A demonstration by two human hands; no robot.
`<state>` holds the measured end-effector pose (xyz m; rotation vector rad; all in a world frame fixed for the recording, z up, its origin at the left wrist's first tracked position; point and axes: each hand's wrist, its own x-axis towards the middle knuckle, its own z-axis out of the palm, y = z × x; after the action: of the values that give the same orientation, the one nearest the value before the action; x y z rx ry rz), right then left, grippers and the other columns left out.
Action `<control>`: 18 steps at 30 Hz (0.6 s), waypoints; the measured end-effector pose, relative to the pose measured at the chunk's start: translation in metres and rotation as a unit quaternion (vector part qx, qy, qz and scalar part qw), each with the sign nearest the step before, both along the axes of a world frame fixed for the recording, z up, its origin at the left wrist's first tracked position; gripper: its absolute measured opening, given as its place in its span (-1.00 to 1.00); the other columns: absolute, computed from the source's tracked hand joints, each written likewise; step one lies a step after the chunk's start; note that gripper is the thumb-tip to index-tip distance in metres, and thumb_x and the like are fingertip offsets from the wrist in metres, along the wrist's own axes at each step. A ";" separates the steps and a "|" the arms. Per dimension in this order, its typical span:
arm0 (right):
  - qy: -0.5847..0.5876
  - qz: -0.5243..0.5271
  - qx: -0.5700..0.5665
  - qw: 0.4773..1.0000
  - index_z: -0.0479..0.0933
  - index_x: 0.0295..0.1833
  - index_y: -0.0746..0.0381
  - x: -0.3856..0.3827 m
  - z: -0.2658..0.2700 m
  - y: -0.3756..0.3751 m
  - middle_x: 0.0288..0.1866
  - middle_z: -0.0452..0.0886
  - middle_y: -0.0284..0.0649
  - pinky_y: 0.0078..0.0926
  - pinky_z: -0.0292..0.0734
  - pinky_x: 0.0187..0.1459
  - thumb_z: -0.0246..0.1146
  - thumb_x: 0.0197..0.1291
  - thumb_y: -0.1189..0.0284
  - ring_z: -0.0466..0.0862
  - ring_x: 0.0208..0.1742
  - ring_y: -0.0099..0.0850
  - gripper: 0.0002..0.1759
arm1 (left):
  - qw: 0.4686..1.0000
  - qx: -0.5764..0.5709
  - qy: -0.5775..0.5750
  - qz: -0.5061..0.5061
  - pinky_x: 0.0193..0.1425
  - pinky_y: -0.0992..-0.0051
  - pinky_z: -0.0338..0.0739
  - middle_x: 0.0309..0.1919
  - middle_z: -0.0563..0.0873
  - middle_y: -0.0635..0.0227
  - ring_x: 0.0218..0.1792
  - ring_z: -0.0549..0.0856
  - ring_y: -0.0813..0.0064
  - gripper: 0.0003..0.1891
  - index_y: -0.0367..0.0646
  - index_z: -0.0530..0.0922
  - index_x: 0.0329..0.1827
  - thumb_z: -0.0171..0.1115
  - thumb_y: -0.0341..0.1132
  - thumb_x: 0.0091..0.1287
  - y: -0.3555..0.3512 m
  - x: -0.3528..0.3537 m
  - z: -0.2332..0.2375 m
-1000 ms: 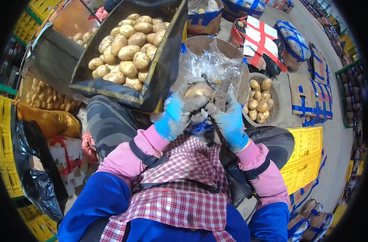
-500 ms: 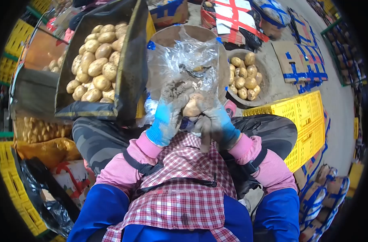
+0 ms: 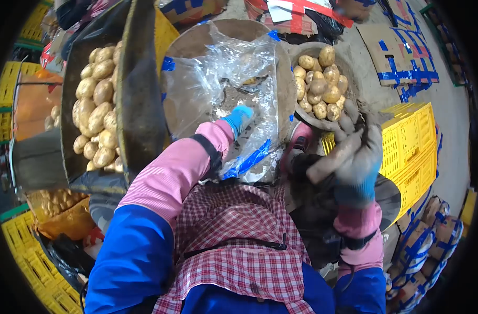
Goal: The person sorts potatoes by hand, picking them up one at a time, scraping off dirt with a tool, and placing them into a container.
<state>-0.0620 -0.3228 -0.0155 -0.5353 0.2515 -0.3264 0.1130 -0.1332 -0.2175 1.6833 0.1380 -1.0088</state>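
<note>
My left hand (image 3: 240,119), in a glove with a blue cuff, reaches down into a round container lined with clear plastic (image 3: 189,78). Its fingers are hidden or blend with the dirt there. My right hand (image 3: 354,152), in a grey, soiled glove, is by the near edge of a round tub (image 3: 349,68). Its fingers are spread, somewhat blurred, and I see nothing held in them. Several potatoes (image 3: 330,94) lie in that tub. A strip of blue tape (image 3: 253,158) sticks to the near side of the plastic.
On the left stands a dark-lined crate (image 3: 125,94) with many potatoes (image 3: 97,104). Yellow plastic crates (image 3: 409,157) stand to the right. Flattened taped cardboard (image 3: 398,57) lies on the floor behind them. Taped bundles (image 3: 414,256) sit at the lower right.
Both hands were together around a potato over the plastic-lined container. They have parted: the right moved right to the tub, the left reaches lower into the container. The view has shifted.
</note>
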 end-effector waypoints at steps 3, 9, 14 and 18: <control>0.175 -0.106 -0.160 0.966 0.28 0.41 0.22 -0.001 0.045 0.007 0.26 0.49 -0.13 -0.63 0.52 -0.17 -0.14 0.52 0.19 0.57 -0.04 -0.56 -0.50 | 0.956 0.106 -0.238 -0.138 -0.02 0.27 0.57 -0.19 0.66 -0.02 -0.17 0.68 0.01 -0.70 -0.24 0.59 -0.04 0.08 -0.20 0.38 0.000 0.040 -0.066; 0.233 -0.165 -0.071 0.956 0.04 0.50 0.33 0.018 0.081 0.011 -0.01 0.60 -0.04 -0.72 0.44 -0.60 -0.10 0.52 0.22 0.47 -0.49 -0.55 -0.39 | 0.810 0.399 -0.395 -0.171 0.15 0.19 0.54 0.08 0.60 0.00 0.09 0.61 0.01 -0.54 -0.13 0.58 0.06 0.35 -0.09 0.16 -0.025 0.089 -0.077; 0.206 -0.089 -0.126 0.966 0.02 0.49 0.45 0.019 0.057 0.006 0.01 0.50 -0.06 -0.73 0.19 -0.80 -0.03 0.51 0.26 0.25 -0.61 -0.66 -0.36 | 0.799 0.334 -0.389 -0.313 0.19 0.18 0.54 0.03 0.65 -0.07 0.08 0.63 -0.03 -0.34 -0.01 0.53 0.21 0.46 0.01 0.02 -0.045 0.141 -0.098; 0.250 -0.096 -0.121 0.956 0.05 0.47 0.46 0.033 0.068 0.026 -0.03 0.54 -0.06 -0.76 0.32 -0.75 0.01 0.48 0.24 0.38 -0.59 -0.65 -0.33 | 0.839 0.286 -0.345 -0.309 0.19 0.29 0.58 0.06 0.67 0.01 0.06 0.70 0.14 -0.20 -0.09 0.46 0.28 0.57 -0.08 -0.07 -0.038 0.135 -0.096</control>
<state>-0.0286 -0.2968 0.0523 -0.8354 0.7644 -0.4094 0.2483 -0.1717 -0.3136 2.6473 -0.6910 -0.7674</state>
